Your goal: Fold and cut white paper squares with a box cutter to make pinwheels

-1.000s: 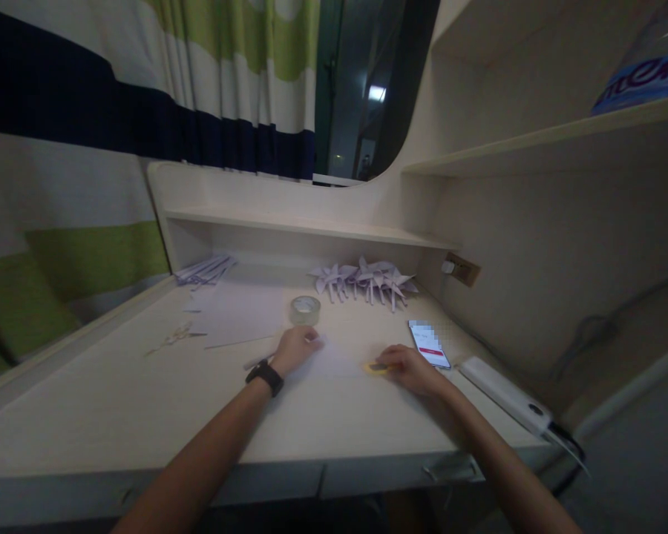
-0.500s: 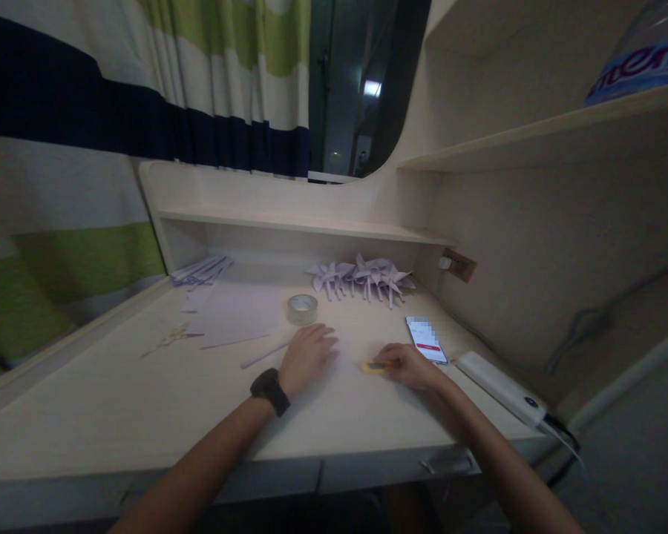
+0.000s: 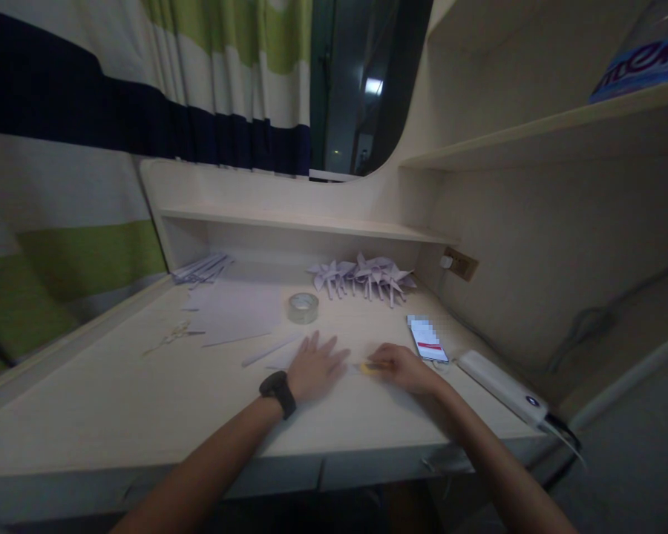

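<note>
My left hand (image 3: 318, 367), with a dark watch on its wrist, lies palm down with spread fingers. Under it a pale piece of paper (image 3: 277, 363) shows only at one edge. My right hand (image 3: 404, 368) is closed around a yellow utility knife (image 3: 374, 366), whose tip points left towards my left fingers. Just beyond the left hand lies a thin white paper stick (image 3: 267, 352). A roll of clear tape (image 3: 303, 308) rests on its flat side farther back.
White paper pinwheels (image 3: 367, 276) are bunched at the back. Large paper sheets (image 3: 237, 315), a pile of paper sticks (image 3: 203, 270) and what looks like scissors (image 3: 177, 334) lie left. A phone (image 3: 427, 340) and a white power bank (image 3: 501, 386) are at right.
My left hand has turned and spread its fingers, shifting slightly right and nearer to me. The paper's edge now shows beside it. The right hand still holds the knife in nearly the same place.
</note>
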A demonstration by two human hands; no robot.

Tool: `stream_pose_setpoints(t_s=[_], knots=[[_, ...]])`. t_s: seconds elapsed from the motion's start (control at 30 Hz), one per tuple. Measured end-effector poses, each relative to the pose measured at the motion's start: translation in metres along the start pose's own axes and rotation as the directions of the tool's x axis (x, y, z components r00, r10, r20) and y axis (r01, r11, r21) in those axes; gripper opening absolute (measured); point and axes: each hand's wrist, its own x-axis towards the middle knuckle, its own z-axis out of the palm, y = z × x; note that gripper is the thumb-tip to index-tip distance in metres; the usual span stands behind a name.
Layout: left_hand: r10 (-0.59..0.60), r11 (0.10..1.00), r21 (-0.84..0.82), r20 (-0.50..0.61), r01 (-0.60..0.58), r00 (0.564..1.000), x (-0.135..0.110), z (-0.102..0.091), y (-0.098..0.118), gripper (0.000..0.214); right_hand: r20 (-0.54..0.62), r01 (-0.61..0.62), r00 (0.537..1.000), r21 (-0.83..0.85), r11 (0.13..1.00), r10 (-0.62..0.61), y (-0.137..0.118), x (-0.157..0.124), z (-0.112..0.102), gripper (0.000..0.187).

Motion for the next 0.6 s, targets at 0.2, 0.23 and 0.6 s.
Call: stream_pose_setpoints(t_s=[0.2,0.23,0.6], knots=[[-0.024,1.000,-0.015,-0.011,0.023,1.000,-0.001,0.001,0.001,0.053,-0.037,0.031,0.999,-0.085,0.996,-0.034,-0.011,0.000,0.012,0.020],[-0.025,1.000,-0.020,-0.011,0.025,1.000,-0.001,0.002,0.000,0.053,-0.033,0.038,0.999,-0.089,0.995,-0.041,-0.012,-0.001,0.013,0.020],[-0.032,0.999,-0.031,-0.012,0.031,0.999,-0.001,0.004,0.001,0.059,0.004,-0.004,1.000,-0.048,0.999,0.004,-0.012,-0.002,0.011,0.019]])
